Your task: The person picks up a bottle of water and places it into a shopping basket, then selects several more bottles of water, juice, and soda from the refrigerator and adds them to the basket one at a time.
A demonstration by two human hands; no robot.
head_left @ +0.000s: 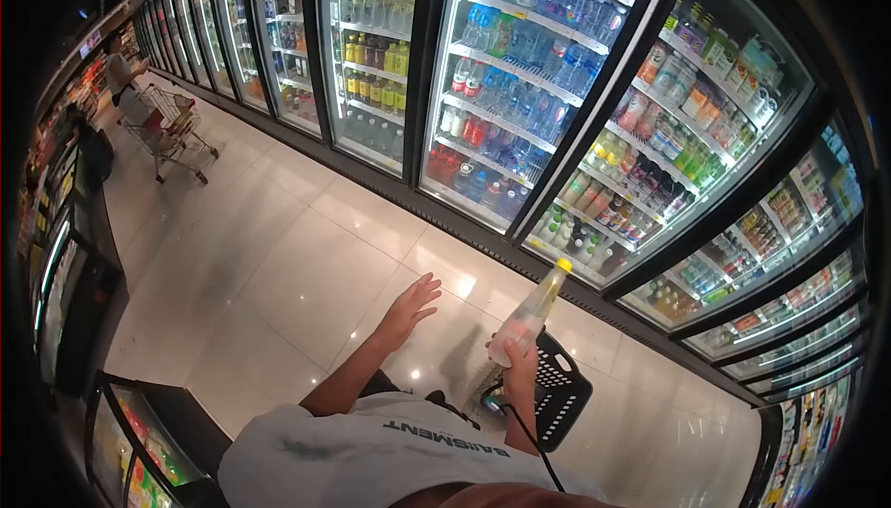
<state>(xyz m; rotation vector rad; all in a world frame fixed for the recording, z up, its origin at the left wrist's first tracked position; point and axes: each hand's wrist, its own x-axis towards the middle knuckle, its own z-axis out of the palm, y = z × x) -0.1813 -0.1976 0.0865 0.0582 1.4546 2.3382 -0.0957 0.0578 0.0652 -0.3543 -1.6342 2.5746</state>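
Note:
My right hand [515, 358] is wrapped round the lower part of a clear plastic bottle [531, 313] with a yellow cap. The bottle leans up and to the right, its cap toward the fridge doors. Below it in the view is a black shopping basket [568, 387] with a perforated side, partly hidden by my right hand and forearm. What the basket holds is mostly out of sight. My left hand [408, 311] is held out over the floor with its fingers apart, touching nothing.
Tall glass-door drink fridges [529, 81] with several shelves of bottles run along the far side. On the left, a shopping cart [167, 128] stands in the aisle near another person [121, 72]. Dark display cases [88, 295] line the near left; tiled floor [297, 257] lies between.

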